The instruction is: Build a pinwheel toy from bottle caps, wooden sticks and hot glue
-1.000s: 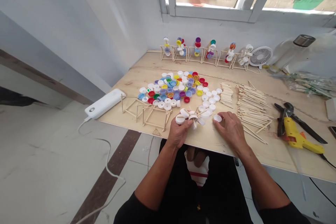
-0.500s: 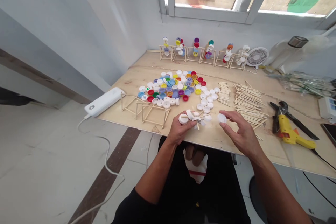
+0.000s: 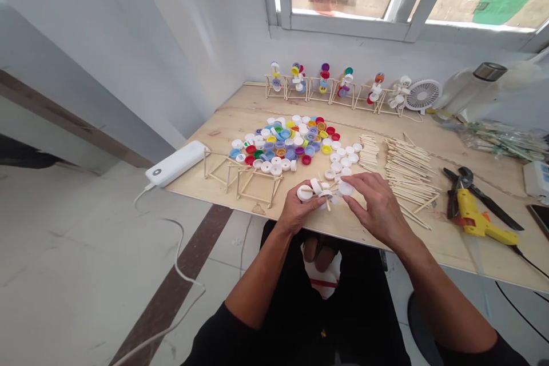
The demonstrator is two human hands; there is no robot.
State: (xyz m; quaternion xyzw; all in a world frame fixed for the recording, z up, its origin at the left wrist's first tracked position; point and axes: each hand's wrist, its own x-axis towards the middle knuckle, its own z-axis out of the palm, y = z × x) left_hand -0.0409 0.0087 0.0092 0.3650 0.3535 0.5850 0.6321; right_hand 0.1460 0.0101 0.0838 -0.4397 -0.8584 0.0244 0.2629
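Observation:
My left hand (image 3: 297,210) is closed around a small wheel of white bottle caps and thin wooden sticks (image 3: 317,189), held just above the table's front edge. Between the thumb and fingers of my right hand (image 3: 374,203) is a single white bottle cap (image 3: 345,187). That cap is at the wheel's right side; whether it touches the wheel I cannot tell. A few loose white caps (image 3: 329,174) lie just behind the wheel. To the left of my left hand stand stick frames (image 3: 257,183).
Coloured bottle caps (image 3: 285,134) are heaped mid-table. Wooden sticks (image 3: 407,168) lie right, beside pliers (image 3: 489,200) and a yellow glue gun (image 3: 480,220). Finished cap wheels on frames (image 3: 325,83) line the wall near a small fan (image 3: 423,95). A white power bank (image 3: 175,164) overhangs the left edge.
My right hand has moved left with the white cap, bringing it up against or close to the wheel. My left hand keeps its hold. The view has shifted slightly.

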